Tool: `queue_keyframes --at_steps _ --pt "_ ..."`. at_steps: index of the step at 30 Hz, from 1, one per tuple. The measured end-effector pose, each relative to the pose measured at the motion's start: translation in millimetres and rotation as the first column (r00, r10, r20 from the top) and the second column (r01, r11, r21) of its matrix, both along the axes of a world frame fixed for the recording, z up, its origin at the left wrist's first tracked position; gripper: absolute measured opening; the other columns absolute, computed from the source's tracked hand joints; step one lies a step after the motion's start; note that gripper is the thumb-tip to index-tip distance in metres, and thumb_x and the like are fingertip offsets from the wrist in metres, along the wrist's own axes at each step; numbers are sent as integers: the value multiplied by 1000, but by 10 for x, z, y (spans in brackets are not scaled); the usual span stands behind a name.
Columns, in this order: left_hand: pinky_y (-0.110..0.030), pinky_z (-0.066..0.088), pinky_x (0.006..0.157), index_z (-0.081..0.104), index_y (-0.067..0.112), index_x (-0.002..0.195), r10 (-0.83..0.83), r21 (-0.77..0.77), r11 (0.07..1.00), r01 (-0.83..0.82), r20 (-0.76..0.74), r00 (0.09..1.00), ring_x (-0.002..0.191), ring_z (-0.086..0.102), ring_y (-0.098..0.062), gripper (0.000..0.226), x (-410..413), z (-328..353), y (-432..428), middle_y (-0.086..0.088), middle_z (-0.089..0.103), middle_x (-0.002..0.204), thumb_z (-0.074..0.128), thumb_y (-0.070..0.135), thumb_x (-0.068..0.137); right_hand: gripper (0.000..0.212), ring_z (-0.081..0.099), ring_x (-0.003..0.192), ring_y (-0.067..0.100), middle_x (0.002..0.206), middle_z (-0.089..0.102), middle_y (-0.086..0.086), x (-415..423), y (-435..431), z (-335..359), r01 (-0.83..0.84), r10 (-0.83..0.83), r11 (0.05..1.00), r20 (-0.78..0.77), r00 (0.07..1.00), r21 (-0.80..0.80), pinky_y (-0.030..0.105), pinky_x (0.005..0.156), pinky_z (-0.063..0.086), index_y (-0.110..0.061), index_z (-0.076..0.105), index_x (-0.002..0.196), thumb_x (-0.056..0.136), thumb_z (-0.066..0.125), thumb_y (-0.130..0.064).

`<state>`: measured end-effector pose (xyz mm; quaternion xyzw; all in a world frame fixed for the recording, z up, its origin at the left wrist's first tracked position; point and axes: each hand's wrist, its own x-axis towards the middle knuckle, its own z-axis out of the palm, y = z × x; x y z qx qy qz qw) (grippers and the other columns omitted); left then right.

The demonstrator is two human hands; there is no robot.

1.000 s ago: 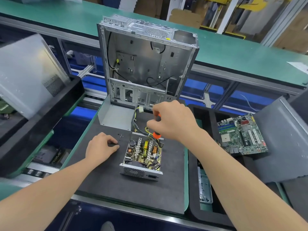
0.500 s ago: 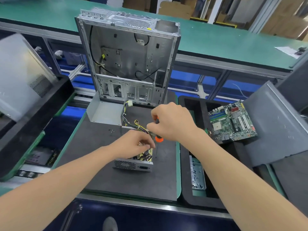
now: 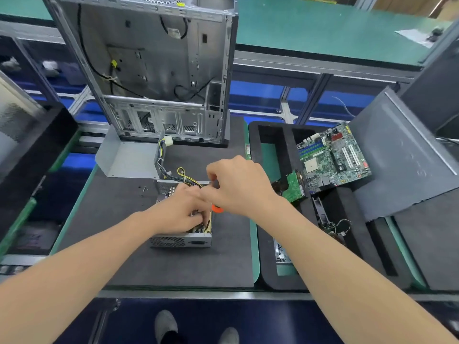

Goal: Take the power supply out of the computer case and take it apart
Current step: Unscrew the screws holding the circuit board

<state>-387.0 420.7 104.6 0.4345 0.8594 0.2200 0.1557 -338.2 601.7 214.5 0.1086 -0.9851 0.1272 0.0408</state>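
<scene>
Head: right fingers (image 3: 214, 175) curled around screwdriver (image 3: 217, 209)

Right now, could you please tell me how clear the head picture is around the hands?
Head view: even, soft light, few shadows; wide-angle bending tilts the computer case; left hand and right hand are motion-smeared over the power supply, so the left's grip is unclear; the right grips a screwdriver; the motherboard is sharp.

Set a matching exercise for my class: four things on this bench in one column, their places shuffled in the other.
1 computer case
2 power supply
3 motherboard
4 screwdriver

A in the right hand
B upright at the back of the mat
C in the black tray
D on the mat, under the left hand

Pairs: 1-B, 2-D, 3-C, 4-A
</scene>
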Motion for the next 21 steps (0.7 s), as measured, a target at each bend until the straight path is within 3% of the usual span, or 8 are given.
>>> queue_keyframes --at_steps 7,11,15,21 --pt "-48 39 100 62 36 72 33 24 999 -32 -9 999 82 54 1 22 35 -9 15 18 66 77 54 15 77 33 54 64 33 63 57 1 -55 -25 -109 -12 12 1000 0 1000 -11 29 52 29 -17 53 71 81 57 -49" --pt "-44 35 95 45 42 89 34 54 998 -30 -75 997 92 41 -14 30 54 -19 33 7 59 92 66 21 83 24 54 61 32 61 56 -1 -64 -52 -137 -10 10 1000 17 1000 7 29 51 28 -18 55 73 81 57 -41" --pt "-43 35 100 68 42 104 8 24 1000 -7 -35 999 105 50 -16 28 29 -17 22 14 59 105 60 24 83 24 54 60 32 60 55 -1 -80 -58 -147 -17 17 1000 15 1000 24 30 53 33 -19 53 71 81 58 -40" --pt "-46 34 103 72 41 96 16 69 997 -16 -5 1000 108 47 -11 29 3 -54 15 19 61 102 61 19 80 20 55 64 34 65 60 0 -77 -61 -144 -89 89 994 14 996 62 30 53 36 -19 55 76 79 60 -39"
